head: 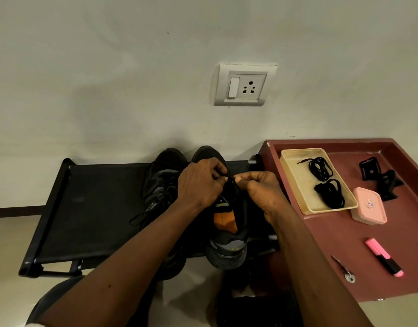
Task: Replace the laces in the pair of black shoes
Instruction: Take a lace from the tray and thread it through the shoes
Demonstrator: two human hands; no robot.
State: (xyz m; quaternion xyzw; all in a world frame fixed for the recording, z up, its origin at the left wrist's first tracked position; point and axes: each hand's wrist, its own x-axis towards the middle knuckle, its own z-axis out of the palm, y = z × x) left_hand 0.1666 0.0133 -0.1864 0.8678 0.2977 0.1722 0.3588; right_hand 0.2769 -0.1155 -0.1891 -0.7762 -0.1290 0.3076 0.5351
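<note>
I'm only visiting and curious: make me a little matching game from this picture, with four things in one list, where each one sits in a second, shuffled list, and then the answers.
Things
1. spare black laces
2. pink highlighter
3. wall socket
4. shoe with orange lining

Places
A. on the black rack
B. in the cream tray
C. up on the wall
D. lying loose on the red-brown table

Pairs: 1-B, 2-D, 3-C, 4-A
</note>
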